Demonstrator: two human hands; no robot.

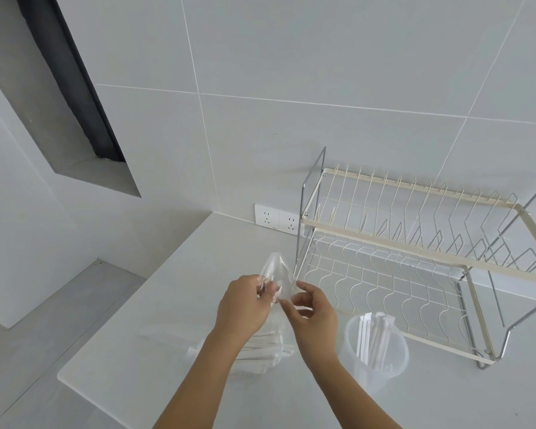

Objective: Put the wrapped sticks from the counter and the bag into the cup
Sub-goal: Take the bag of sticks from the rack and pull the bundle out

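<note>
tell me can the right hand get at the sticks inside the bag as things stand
Probably not yet. Both the left hand and right hand grip the clear bag at its gathered top, and the wrapped sticks lie low inside, behind the plastic.

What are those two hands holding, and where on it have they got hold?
A clear plastic bag of wrapped sticks. The left hand grips its upper part and the right hand pinches the same top end, near the opening.

The dish rack [399, 258] blocks the far right, just behind the cup [375, 354]. Left of the bag [276, 274], bare counter [167, 289] leaves open passage toward the wall sockets [277, 218].
</note>
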